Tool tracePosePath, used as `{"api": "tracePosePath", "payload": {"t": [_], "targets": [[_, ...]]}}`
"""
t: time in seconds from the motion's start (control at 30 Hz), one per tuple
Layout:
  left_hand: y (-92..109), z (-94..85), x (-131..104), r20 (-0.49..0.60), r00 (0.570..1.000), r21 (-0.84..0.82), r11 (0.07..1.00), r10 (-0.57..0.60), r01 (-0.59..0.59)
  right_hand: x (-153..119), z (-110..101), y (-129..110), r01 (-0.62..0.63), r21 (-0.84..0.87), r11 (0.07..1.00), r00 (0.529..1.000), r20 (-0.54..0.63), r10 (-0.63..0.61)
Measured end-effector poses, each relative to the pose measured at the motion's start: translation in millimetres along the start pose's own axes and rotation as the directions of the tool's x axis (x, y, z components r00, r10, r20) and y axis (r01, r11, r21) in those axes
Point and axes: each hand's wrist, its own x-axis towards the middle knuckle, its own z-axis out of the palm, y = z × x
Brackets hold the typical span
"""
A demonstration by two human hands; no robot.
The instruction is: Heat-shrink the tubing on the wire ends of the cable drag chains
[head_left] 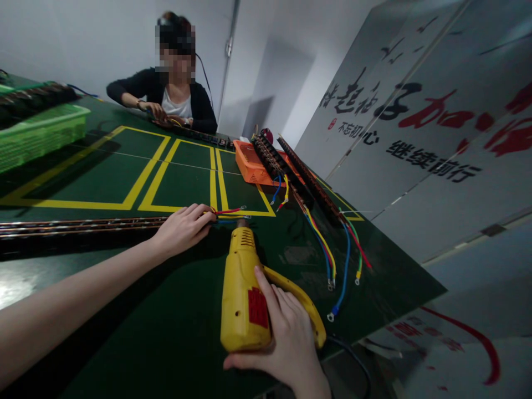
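Observation:
My right hand (286, 327) is wrapped around a yellow heat gun (243, 293), whose nozzle points away from me at the wire ends. Closed around a bundle of wires, my left hand (185, 227) lies low over the green table. Red, yellow and blue wires (228, 213) with metal ring terminals stick out past its fingertips, just beyond the nozzle. Leftward from that hand runs a long dark wiring strip (83, 230) with copper-coloured lines. The palm hides where wires and strip meet.
Across the green table (178, 321), a person (174, 94) handles another strip. An orange basket (249, 163) carries strips whose coloured leads (322, 244) trail toward the right edge. A green basket (45, 136) stands at left. The heat gun's black cord (353, 354) hangs off the edge.

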Motion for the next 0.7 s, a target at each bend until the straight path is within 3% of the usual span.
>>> {"api": "tracePosePath", "payload": {"t": [0.23,0.7], "targets": [[0.8,-0.5,-0.4,-0.014,1.0,-0.037,0.999,-0.009,0.009,2.2,-1.5,9.1,-0.046,-0.042,0.998,0.999,-0.029,0.044],[4.5,-0.8,0.9,0.002,0.999,0.066,0.997,-0.032,0.032,-1.2,5.8,3.6,0.001,-0.12,0.993,0.991,-0.133,-0.017]]}}
